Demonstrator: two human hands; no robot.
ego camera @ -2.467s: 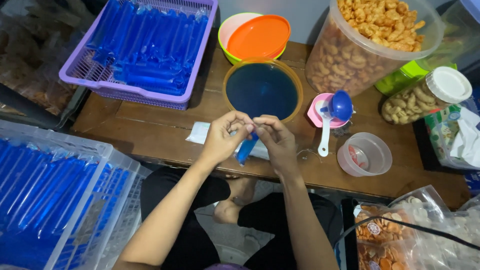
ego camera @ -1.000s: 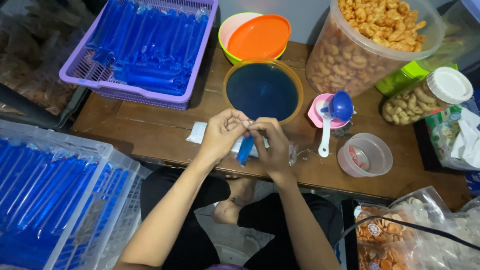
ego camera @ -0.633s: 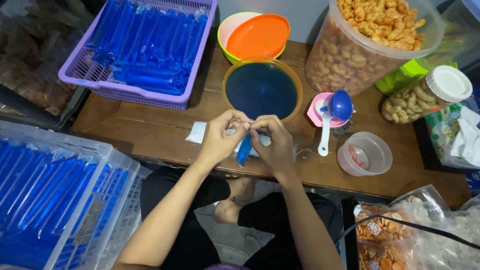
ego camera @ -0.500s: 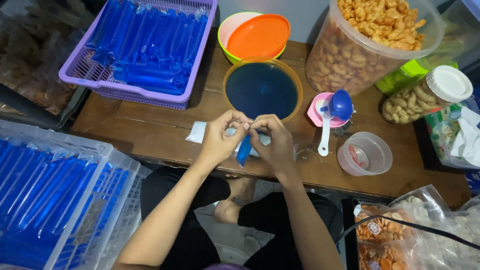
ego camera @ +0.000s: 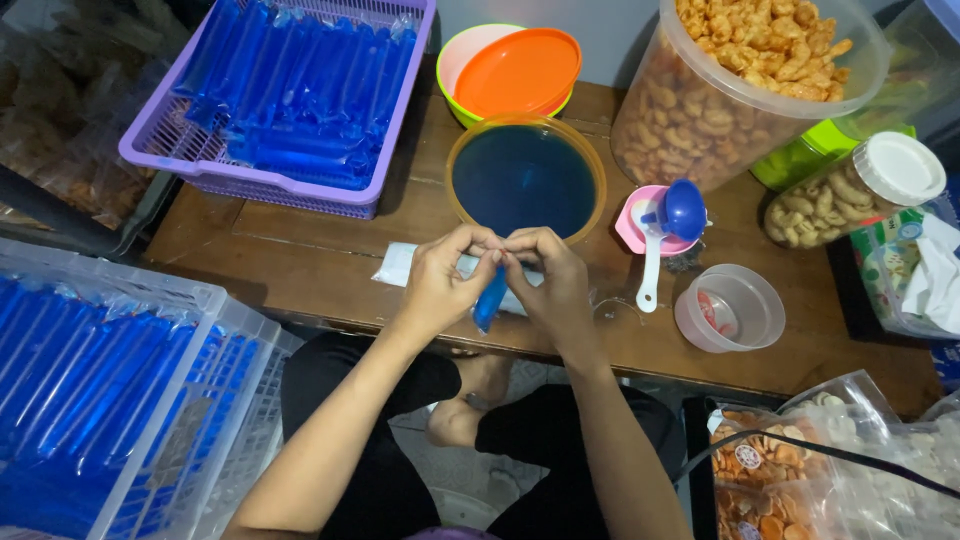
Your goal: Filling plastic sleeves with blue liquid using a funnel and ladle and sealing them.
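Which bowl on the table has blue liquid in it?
The orange-rimmed bowl just beyond both hands, full of dark blue liquid. The green bowl behind it wears an orange lid; the clear tub at right holds none.

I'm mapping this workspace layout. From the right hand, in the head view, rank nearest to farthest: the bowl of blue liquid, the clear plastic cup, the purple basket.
From the right hand:
1. Round orange-rimmed bowl of dark blue liquid, just beyond the hands.
2. Small clear plastic cup, to the right near the table edge.
3. Purple plastic basket of blue-filled tubes, far left at the back.

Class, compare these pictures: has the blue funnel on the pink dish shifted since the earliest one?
No. The blue funnel sits in the same spot on the pink dish, just right of the bowl of blue liquid, as earlier.
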